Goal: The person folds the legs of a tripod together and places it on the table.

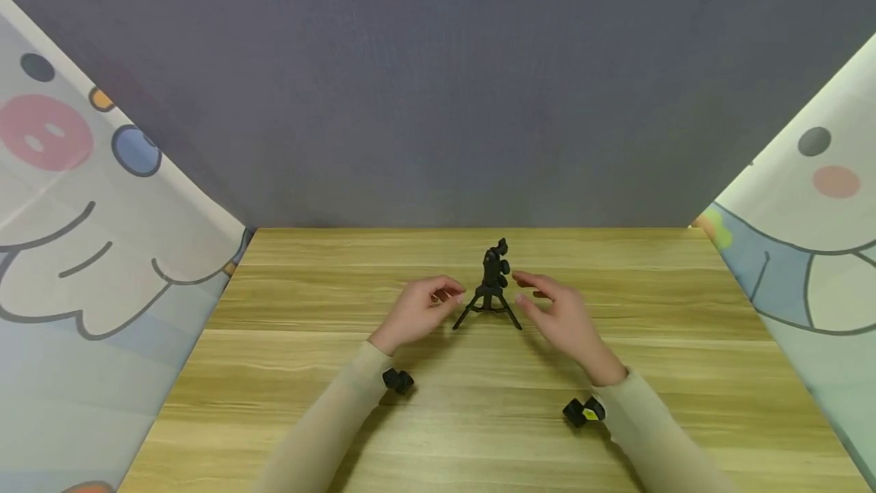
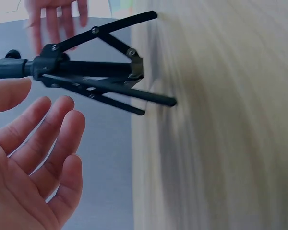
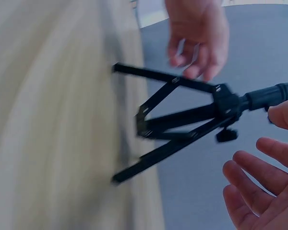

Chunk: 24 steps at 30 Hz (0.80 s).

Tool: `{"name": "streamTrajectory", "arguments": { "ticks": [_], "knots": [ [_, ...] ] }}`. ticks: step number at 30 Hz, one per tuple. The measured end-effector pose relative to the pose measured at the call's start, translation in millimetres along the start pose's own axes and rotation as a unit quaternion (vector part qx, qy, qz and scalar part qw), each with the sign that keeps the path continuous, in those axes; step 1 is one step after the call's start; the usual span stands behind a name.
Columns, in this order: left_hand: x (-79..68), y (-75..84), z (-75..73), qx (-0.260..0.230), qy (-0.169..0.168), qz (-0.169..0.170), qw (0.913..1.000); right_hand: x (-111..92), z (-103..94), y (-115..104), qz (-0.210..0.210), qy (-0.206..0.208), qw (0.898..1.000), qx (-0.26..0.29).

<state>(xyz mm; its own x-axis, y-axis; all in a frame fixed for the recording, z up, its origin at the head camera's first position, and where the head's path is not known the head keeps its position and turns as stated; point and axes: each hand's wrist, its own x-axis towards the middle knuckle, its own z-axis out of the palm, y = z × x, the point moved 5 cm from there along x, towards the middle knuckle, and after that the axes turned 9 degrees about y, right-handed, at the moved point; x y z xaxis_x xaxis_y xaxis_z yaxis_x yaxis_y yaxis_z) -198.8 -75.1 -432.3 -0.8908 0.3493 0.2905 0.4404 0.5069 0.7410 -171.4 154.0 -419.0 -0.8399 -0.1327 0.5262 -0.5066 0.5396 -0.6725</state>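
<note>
Head view: the black tripod (image 1: 491, 272) stands upright on the desk (image 1: 479, 424) between left grip (image 1: 419, 312) and right grip (image 1: 563, 318), each just beside it, thumb and fingers apart.

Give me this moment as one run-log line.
black tripod: upright on table, legs spread | left hand: open, beside tripod | right hand: open, beside tripod

I have the tripod (image 1: 492, 274) standing on the counter (image 1: 479, 432), the left hand (image 1: 415, 310) just left of it and the right hand (image 1: 564, 319) just right, fingers (image 2: 69, 136) of both toward it. Behind the tripod I see the panel (image 1: 438, 97); well left of it is the left sheet (image 1: 75, 249), well right the right sheet (image 1: 814, 249).
</note>
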Motion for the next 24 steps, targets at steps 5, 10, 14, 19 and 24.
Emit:
{"name": "streamTrajectory", "arguments": {
  "ticks": [5,10,14,19,24],
  "knots": [
    [2.1,-2.9,11.6,-0.013,-0.014,-0.009,0.9998,13,2.3,-11,0.041,0.004,0.997,0.063],
    [4.5,-5.9,19.1,-0.015,-0.016,-0.003,0.9998,26,-1.2,-33,0.07,0.003,0.992,0.108],
    [5.9,-7.3,21.7,-0.015,-0.013,-0.001,0.9998,37,-5.7,-52,0.088,0.005,0.986,0.142],
    [7.6,-6.1,23.3,-0.008,-0.006,0.004,0.9999,46,2.0,-41,0.119,0.002,0.971,0.207],
    [9.1,-3.2,24.3,0.001,0.001,0.008,1.0,52,11.7,-27,0.123,-0.013,0.954,0.274]
  ]
}}
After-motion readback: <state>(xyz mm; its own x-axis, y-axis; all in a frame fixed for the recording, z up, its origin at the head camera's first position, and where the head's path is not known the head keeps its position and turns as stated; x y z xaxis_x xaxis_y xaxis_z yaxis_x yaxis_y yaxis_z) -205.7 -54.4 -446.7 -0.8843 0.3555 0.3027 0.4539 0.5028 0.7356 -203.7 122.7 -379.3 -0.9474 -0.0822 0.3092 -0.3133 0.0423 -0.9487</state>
